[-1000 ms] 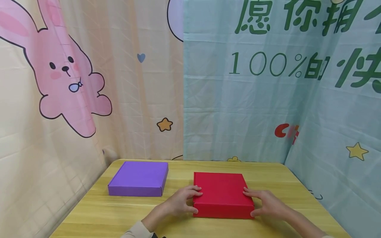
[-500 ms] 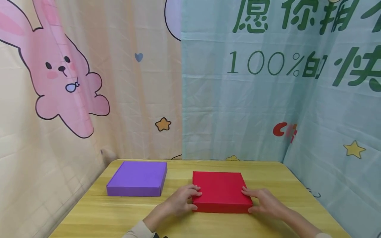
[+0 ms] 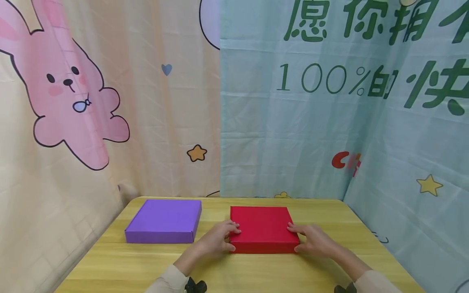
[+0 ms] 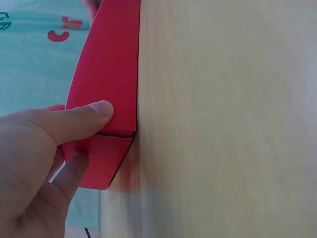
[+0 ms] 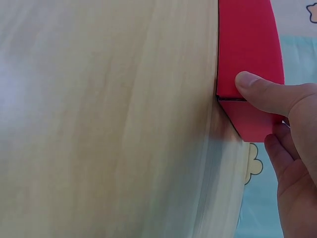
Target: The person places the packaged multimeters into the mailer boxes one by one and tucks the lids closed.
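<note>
A flat red cardboard box point(image 3: 260, 226), its lid closed, lies on the wooden table between both hands. At its left end my left hand point(image 3: 220, 237) grips the near corner; in the left wrist view the thumb presses the front face and the fingers point(image 4: 74, 171) bend round the side. My right hand point(image 3: 311, 241) holds the opposite corner the same way, thumb on the front face in the right wrist view, fingers point(image 5: 280, 153) against the side. Left of the red box sits a closed purple box point(image 3: 165, 219), touched by neither hand.
The wooden table point(image 3: 256, 272) ends in a rounded back edge close to the curtains. A beige curtain point(image 3: 157, 122) with a pink rabbit hangs at left, a pale blue curtain point(image 3: 293, 142) with green lettering behind and at right.
Both hands have pushed the red box away from the front of the table, toward the back. The purple box stays put on the table; the head view has shifted slightly.
</note>
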The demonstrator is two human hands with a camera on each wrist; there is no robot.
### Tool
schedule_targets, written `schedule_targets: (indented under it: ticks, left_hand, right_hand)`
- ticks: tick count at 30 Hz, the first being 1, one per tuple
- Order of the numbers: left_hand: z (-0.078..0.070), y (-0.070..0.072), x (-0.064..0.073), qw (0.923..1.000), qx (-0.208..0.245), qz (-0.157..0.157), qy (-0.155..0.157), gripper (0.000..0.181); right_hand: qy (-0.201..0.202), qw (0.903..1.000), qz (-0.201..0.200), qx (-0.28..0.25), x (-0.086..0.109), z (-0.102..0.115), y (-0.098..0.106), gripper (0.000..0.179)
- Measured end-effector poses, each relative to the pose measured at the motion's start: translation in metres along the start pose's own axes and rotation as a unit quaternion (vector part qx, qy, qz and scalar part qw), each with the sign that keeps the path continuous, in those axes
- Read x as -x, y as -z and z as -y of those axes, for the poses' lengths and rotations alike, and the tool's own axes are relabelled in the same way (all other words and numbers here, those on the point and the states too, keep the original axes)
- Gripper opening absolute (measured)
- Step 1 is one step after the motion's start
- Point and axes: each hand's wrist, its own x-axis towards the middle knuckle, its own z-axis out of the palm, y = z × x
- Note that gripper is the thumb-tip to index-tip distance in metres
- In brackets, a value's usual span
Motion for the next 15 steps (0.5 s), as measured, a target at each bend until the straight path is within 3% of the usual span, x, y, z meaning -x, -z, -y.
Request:
schedule_targets:
  ticks: [4,11,15]
  left_hand:
    - [0.006,0.007,-0.001,1.0000,0.005,-0.005,0.005,0.042]
    - [0.018,0.017,-0.002,0.9983,0.037,-0.008,0.044,0.043]
    - [0.020,0.017,-0.004,0.9985,0.040,-0.006,0.037,0.041]
  right_hand:
    - [0.001,1.0000,-0.004,-0.002,-0.013,0.001,-0.004,0.065]
    - [0.004,0.9998,-0.020,0.006,-0.033,0.007,-0.007,0.065]
    - [-0.009,0.9997,-0.017,0.013,-0.035,0.008,-0.008,0.066]
